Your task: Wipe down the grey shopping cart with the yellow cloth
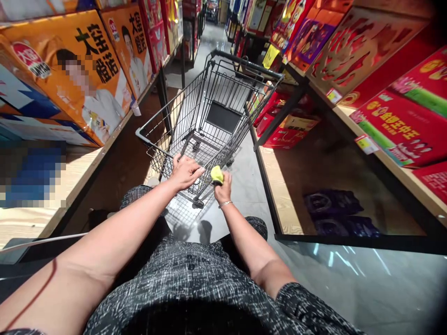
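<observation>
A black wire shopping cart (223,116) stands in front of me in the aisle, its basket bare inside and its handle bar at the far end. My left hand (186,173) is on the near rim of the basket, fingers curled over it. Just right of the cart's near corner, my right hand (224,187) is closed round a small yellow-green and black crumpled thing (217,174); its kind is not clear. A thin bracelet (225,204) circles the right wrist.
Orange boxes (70,70) line the left wooden shelf. On the right shelf stand red gift boxes (394,121) with price tags (366,144); dark purple packs (335,211) lie beneath. A black shelf post (282,114) is close to the cart's right side. The tiled aisle (213,37) runs on ahead.
</observation>
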